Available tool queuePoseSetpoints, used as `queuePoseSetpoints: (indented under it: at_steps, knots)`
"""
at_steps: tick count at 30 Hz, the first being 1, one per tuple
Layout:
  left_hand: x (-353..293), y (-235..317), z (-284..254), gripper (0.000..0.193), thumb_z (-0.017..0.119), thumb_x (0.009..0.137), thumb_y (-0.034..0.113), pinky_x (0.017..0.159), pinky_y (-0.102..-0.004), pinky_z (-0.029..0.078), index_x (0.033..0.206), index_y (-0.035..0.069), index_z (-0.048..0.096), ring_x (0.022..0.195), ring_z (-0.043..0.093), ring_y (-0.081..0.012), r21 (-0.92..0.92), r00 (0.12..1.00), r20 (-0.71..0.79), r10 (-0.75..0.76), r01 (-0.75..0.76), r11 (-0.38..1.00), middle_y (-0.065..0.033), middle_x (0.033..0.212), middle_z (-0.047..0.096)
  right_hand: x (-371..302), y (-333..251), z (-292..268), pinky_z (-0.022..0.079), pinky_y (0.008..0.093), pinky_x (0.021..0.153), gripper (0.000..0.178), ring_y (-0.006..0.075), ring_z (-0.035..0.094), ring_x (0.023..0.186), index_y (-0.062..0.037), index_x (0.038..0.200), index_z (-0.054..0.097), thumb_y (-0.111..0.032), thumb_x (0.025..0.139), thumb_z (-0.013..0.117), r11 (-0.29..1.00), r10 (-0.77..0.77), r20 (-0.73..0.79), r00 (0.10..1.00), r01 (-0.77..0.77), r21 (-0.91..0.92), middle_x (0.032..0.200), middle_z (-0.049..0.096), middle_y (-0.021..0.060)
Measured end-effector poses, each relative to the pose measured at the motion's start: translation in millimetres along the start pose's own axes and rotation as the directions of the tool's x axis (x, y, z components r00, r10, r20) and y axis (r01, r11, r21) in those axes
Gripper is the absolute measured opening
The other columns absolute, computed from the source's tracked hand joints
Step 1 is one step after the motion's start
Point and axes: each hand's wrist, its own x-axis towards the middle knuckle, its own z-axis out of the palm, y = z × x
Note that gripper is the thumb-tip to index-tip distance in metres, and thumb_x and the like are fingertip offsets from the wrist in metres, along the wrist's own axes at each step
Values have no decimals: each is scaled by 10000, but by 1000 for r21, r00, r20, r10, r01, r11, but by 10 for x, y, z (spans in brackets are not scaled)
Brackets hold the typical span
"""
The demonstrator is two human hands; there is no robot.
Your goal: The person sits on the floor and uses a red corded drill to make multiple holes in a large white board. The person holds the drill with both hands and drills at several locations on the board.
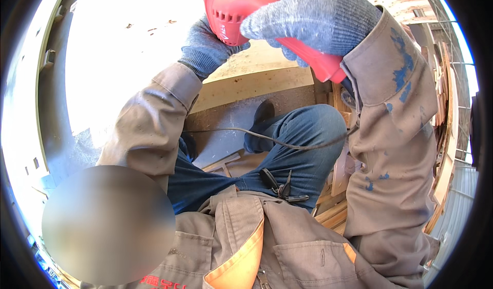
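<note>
A red corded power tool (pixel 230 12) with vent slots and a long handle is at the top centre, above a pale, brightly lit wooden surface (pixel 259 65). My right hand (pixel 318 16), in a grey knit glove, wraps over the handle, which ends by my right cuff. My left hand (pixel 208 45), gloved alike, closes round the tool's body from the left, with most of its fingers behind the housing. The tool's working end is hidden and cut off by the upper edge, so its exact kind does not show.
A dark cord (pixel 231 129) runs across my jeans (pixel 308 135) below the wood's near edge. Keys (pixel 285 186) hang at my waist. Wood strips (pixel 331 214) lie beside my right leg, with more stacked by a wire mesh fence (pixel 465 68) on the right.
</note>
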Motion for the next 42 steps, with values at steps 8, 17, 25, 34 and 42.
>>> queuePoseSetpoints:
  at_steps: [8, 17, 25, 34, 42]
  knots:
    - [45, 3, -86, 687, 744, 867, 225, 1035, -453, 481, 1414, 26, 379, 1225, 554, -285, 111, 992, 120, 46, -59, 992, -159, 1359, 534, 769, 769, 417, 547, 350, 633, 432, 233, 686, 679, -13, 989, 710, -421, 848, 689, 749, -663, -243, 708, 622, -230, 800, 697, 137]
    - [63, -27, -26, 420, 479, 1007, 173, 1070, -492, 455, 1394, 24, 414, 1259, 524, -290, 324, 997, 40, 66, -76, 943, -168, 1412, 487, 164, 226, 41, 530, 359, 628, 434, 248, 685, 662, -4, 924, 719, -426, 828, 695, 987, -158, -43, 987, 156, -31, 744, 693, 147]
    - [113, -128, 7, 396, 522, 985, 141, 1029, -498, 490, 1350, 2, 457, 1217, 558, -289, 319, 996, 68, 59, -78, 944, -175, 1350, 542, 327, 653, 276, 563, 375, 661, 514, 277, 698, 678, -27, 905, 748, -525, 784, 709, 981, -190, -175, 966, 194, 7, 756, 704, 152]
    - [306, -310, -373, 491, 482, 988, 369, 1050, -559, 435, 1348, 33, 479, 1240, 533, -333, 422, 990, 138, -17, -44, 906, -178, 1357, 546, 290, 777, 353, 508, 306, 512, 399, 152, 624, 596, -22, 1049, 642, -340, 824, 727, 969, -138, -129, 982, 161, 190, 707, 638, 75]
    - [223, -309, -287, 431, 548, 969, 218, 1051, -505, 438, 1350, 30, 475, 1238, 528, -299, -121, 976, 52, -211, 216, 969, -159, 1349, 547, 353, 955, 679, 515, 318, 566, 426, 169, 628, 613, 9, 1065, 626, -308, 810, 752, 913, -198, -200, 959, 255, 319, 749, 640, 100]
